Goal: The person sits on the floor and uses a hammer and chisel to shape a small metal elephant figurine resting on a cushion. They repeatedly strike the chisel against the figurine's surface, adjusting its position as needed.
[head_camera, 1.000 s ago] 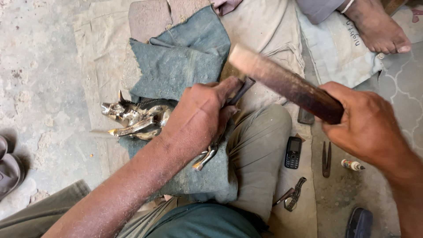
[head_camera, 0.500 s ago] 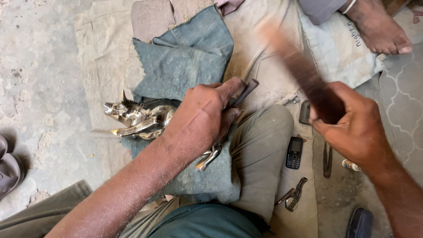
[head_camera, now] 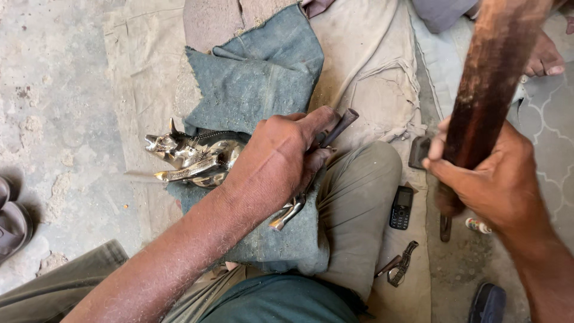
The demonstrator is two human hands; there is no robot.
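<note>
**Punch under the left hand, mallet raised at the right**

Left hand (head_camera: 275, 158) closed around a thin dark steel punch (head_camera: 338, 128) — fingers wrapped tight, upper end sticking out past the thumb, up and to the right. Long axis slanting from that exposed end down-left, toward the shiny metal animal figurine (head_camera: 191, 157) lying on a folded grey-green cloth (head_camera: 263, 78) over the knee. Lower tip hidden beneath the palm; contact with the figurine not visible. Right hand (head_camera: 490, 182) clenched on a long dark brown wooden mallet handle (head_camera: 487, 84), held upright and well apart from the punch — to its right and higher. Head of the tool out of frame. Nearest to the figurine: the left hand, resting over its rear half. Small black mobile phone (head_camera: 402, 207) on the ground cloth between the two hands.
</note>
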